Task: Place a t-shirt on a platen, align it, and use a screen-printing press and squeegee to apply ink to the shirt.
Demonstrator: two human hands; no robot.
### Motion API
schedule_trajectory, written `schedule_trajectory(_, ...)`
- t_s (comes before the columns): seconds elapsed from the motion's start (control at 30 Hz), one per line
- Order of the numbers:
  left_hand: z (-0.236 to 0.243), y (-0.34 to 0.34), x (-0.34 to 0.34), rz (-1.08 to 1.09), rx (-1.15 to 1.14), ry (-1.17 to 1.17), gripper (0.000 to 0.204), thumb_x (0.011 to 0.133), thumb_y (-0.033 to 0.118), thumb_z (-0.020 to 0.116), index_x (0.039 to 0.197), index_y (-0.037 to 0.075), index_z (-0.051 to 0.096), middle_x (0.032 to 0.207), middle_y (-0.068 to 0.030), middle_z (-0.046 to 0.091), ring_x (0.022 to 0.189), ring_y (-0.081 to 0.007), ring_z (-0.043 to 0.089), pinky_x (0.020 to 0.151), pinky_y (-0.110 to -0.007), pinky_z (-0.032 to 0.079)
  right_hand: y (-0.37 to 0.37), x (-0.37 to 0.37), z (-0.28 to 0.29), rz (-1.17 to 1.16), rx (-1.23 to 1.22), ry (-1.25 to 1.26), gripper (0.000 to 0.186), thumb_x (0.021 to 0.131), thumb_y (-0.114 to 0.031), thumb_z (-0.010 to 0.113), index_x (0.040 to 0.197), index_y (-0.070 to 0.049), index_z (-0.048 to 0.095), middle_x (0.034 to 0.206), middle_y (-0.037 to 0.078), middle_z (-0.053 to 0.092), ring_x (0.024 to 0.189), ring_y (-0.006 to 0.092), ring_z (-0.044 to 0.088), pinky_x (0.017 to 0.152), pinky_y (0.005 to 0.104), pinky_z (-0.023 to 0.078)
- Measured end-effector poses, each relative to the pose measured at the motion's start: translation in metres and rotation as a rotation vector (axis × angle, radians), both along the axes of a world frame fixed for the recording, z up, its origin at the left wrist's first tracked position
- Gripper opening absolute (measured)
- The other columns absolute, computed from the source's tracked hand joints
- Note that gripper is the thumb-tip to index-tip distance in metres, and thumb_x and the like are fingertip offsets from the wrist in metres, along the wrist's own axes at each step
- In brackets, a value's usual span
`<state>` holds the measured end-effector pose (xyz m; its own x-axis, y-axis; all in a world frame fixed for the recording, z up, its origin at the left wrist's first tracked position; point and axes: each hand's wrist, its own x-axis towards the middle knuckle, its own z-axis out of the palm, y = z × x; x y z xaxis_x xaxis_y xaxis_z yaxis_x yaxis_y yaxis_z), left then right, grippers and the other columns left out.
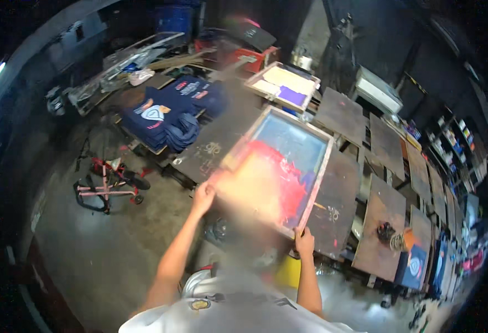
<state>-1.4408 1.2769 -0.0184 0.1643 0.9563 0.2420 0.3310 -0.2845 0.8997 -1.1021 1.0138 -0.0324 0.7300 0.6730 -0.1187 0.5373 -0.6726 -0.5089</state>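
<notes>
Between my hands is a screen printing frame [318,186] with a wooden rim and bluish mesh, tilted over a dark board. Red ink [293,194] and a pale yellow-orange area cover its near and left part; a blur smears some of this. My left hand [203,198] is closed on the frame's near left edge. Lower down, my right hand [305,242] wraps round the near right corner, thumb on top. Just beyond lies a second screen printing frame [312,99], with cream and purple areas on it.
Navy T-shirts [158,114] with prints lie on a board at the left. A red bicycle frame [105,187] is on the floor. Several dark boards [338,114] run in rows to the right, one bearing an orange container [408,237]. Shelves with bottles [455,136] stand far right.
</notes>
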Motion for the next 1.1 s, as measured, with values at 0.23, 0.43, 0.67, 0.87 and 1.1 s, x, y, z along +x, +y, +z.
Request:
schedule_trajectory(0.23, -0.031, 0.086, -0.002, 0.086, -0.187, 0.796, 0.053, 0.1, 0.053, 0.043, 0.114, 0.006, 0.062, 0.104, -0.0208, 0.072, 0.101, -0.0398, 0.068, 0.086, -0.052, 0.052, 0.008, -0.013, 0.004, -0.22, 0.011, -0.187, 0.068, 0.085, -0.061, 0.066, 0.116, -0.001, 0.067, 0.098, 0.029, 0.07, 0.095, 0.0463, 0.068, 0.083, 0.0524, 0.055)
schedule_trajectory(0.43, -0.025, 0.07, 0.01, 0.047, -0.207, 0.969, 0.059, 0.101, 0.055, 0.04, 0.119, 0.004, 0.061, 0.105, -0.0226, 0.072, 0.098, -0.0377, 0.07, 0.086, -0.05, 0.053, -0.005, -0.017, 0.007, -0.166, -0.038, -0.196, 0.067, 0.086, -0.062, 0.063, 0.116, -0.002, 0.067, 0.093, 0.029, 0.07, 0.092, 0.0469, 0.068, 0.081, 0.0536, 0.054)
schedule_trajectory(0.67, -0.023, 0.072, 0.0, 0.012, -0.111, 0.945, 0.057, 0.1, 0.055, 0.042, 0.116, 0.003, 0.063, 0.098, -0.0214, 0.073, 0.093, -0.0384, 0.071, 0.082, -0.049, 0.054, 0.008, -0.015, 0.006, -0.063, -0.14, -0.127, 0.063, 0.091, -0.06, 0.057, 0.113, -0.002, 0.065, 0.094, 0.031, 0.069, 0.093, 0.0487, 0.067, 0.084, 0.0553, 0.054)
schedule_trajectory(0.87, -0.028, 0.075, -0.003, -0.013, -0.136, 0.941, 0.05, 0.1, 0.049, 0.047, 0.117, 0.005, 0.062, 0.093, -0.0233, 0.072, 0.09, -0.0414, 0.07, 0.08, -0.053, 0.053, 0.025, -0.017, -0.01, -0.166, -0.165, -0.141, 0.069, 0.091, -0.063, 0.054, 0.11, 0.002, 0.062, 0.097, 0.033, 0.069, 0.095, 0.0479, 0.068, 0.084, 0.0564, 0.053)
schedule_trajectory(1.1, -0.029, 0.073, -0.008, -0.068, -0.058, 0.964, 0.049, 0.099, 0.051, 0.044, 0.111, 0.007, 0.063, 0.094, -0.0223, 0.073, 0.09, -0.0404, 0.07, 0.078, -0.053, 0.053, 0.026, -0.034, 0.009, -0.235, -0.212, -0.121, 0.072, 0.089, -0.067, 0.051, 0.109, 0.001, 0.06, 0.097, 0.032, 0.069, 0.097, 0.0466, 0.068, 0.085, 0.0548, 0.054)
